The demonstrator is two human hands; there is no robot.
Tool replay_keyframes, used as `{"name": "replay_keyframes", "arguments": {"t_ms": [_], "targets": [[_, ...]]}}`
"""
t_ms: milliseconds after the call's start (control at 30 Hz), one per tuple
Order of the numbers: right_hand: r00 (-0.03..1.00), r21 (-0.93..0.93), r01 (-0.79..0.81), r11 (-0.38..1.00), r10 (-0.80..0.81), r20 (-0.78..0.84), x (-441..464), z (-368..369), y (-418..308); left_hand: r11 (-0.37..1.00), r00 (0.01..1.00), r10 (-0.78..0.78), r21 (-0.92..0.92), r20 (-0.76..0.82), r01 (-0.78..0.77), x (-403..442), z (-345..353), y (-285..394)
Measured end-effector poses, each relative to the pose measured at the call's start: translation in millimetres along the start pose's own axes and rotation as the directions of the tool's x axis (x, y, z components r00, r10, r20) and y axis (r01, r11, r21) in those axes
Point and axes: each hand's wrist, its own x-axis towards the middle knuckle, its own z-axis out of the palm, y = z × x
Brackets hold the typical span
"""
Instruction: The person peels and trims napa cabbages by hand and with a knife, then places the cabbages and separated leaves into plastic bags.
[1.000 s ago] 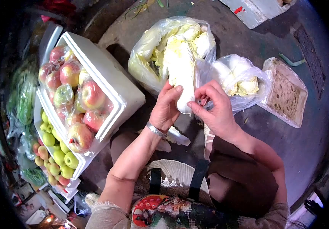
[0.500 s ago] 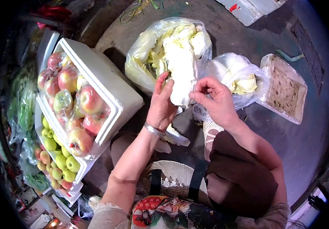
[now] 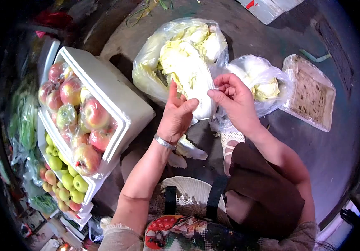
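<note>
A pale napa cabbage [image 3: 192,75] is held up between my hands, its leafy top pointing away from me and its white base towards me. My left hand [image 3: 176,117] grips the base from the left, with the thumb lying along it. My right hand [image 3: 237,100] is at the cabbage's right side, thumb and forefinger pinched at the edge of an outer leaf. Behind the cabbage is an open clear plastic bag [image 3: 146,79] with more cabbage in it. Loose cabbage leaves [image 3: 191,149] lie on the floor below my hands.
To the left, a white foam box [image 3: 125,96] holds wrapped red apples, beside green apples [image 3: 68,180]. At right are a second plastic bag [image 3: 268,69] of cabbage and a dirty white foam tray [image 3: 309,94]. My shoe [image 3: 232,146] is close below the second bag.
The cabbage has turned between my hands, its leafy top now leaning further left. My left thumb has shifted right across the base. My right hand stays at the leaf edge.
</note>
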Motion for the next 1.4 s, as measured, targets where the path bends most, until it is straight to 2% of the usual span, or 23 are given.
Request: {"name": "replay_keyframes", "arguments": {"t_ms": [100,167,200,233,367,433,500,533,567,633,667,700,767,833,900,967,1033,1100,1167,1233,1300,1333,1400], "targets": [[0.999,-0.031,-0.032,0.999,0.033,0.021,-2,-1,0,0.991,0.996,0.061,0.115,0.071,-0.069,2,-6,0],[0.998,-0.04,-0.048,0.998,0.049,0.046,-6,2,-3,0.998,0.989,-0.028,-0.054,0.146,0.036,-3,-11,-1],[0.989,-0.32,0.14,0.937,-0.118,0.086,-8,4,-5,0.999,0.99,0.003,-0.045,0.138,0.003,-4,-11,-5],[0.95,-0.56,0.312,0.768,-0.263,0.169,-12,7,-6,0.999,0.991,0.004,-0.04,0.137,0.002,-4,-12,-5],[0.911,-0.647,0.413,0.641,-0.3,0.284,-25,22,3,0.995,0.992,0.041,0.081,0.12,-0.05,-5,-8,-2],[0.912,-0.549,0.398,0.735,-0.252,0.323,-24,15,3,1.0,1.0,0.005,-0.009,0.016,-0.005,-2,-3,4],[0.879,-0.356,0.314,0.88,-0.128,0.459,-25,11,-5,0.993,0.977,0.026,-0.116,0.212,-0.001,8,-7,12],[0.828,-0.295,0.25,0.922,-0.046,0.559,-25,7,-12,0.992,0.971,0.011,-0.125,0.238,0.02,8,-5,21],[0.704,-0.287,-0.047,0.957,0.236,0.67,-26,4,-21,0.99,0.965,0.0,-0.134,0.264,0.037,7,-3,29],[0.463,-0.314,-0.296,0.902,0.423,0.779,-36,6,-5,0.984,0.962,0.008,-0.173,0.273,0.041,4,-6,31],[0.45,-0.432,-0.144,0.89,0.448,0.772,-40,6,0,0.966,0.951,-0.001,-0.245,0.31,0.081,4,-8,32],[0.547,-0.448,0.318,0.836,0.224,0.807,-51,0,27,0.941,0.937,-0.01,-0.314,0.349,0.127,3,-8,32],[0.65,-0.62,0.6,0.505,0.144,0.746,-54,-6,34,0.938,0.937,-0.006,-0.324,0.349,0.127,3,-7,32],[0.633,-0.745,0.09,0.661,0.54,0.555,-29,-4,13,0.92,0.935,-0.023,-0.358,0.355,0.158,1,-9,31],[0.702,-0.703,-0.023,0.71,0.513,0.495,-24,-12,21,0.911,0.932,-0.018,-0.378,0.363,0.164,0,-9,30],[0.826,-0.69,0.119,0.714,0.314,0.468,-23,-26,38,0.905,0.929,-0.016,-0.39,0.37,0.171,-1,-10,30],[0.836,-0.67,0.177,0.721,0.25,0.489,-22,-26,22,0.893,0.94,-0.068,-0.401,0.333,0.206,-1,-11,29],[0.948,-0.706,0.268,0.655,-0.047,0.316,-18,-20,5,0.864,0.927,-0.098,-0.432,0.362,0.26,-2,-14,29],[0.933,-0.733,0.345,0.586,-0.131,0.334,-12,-18,-7,0.758,0.888,-0.2,-0.508,0.414,0.408,0,-19,24],[0.911,-0.76,0.412,0.502,-0.206,0.358,-10,-14,-22,0.798,0.826,-0.203,-0.4,0.526,0.45,6,-26,12],[0.797,-0.745,0.605,0.282,-0.211,0.566,-8,-5,-36,0.861,0.938,-0.329,-0.373,0.111,0.346,5,-21,2],[0.759,-0.722,0.651,0.234,-0.198,0.62,-9,-3,-35,0.805,0.904,-0.384,-0.411,0.189,0.427,3,-20,2],[0.755,-0.703,0.652,0.283,-0.155,0.637,-9,-7,-29,0.848,0.909,-0.388,-0.328,0.154,0.417,0,-15,1]]}}
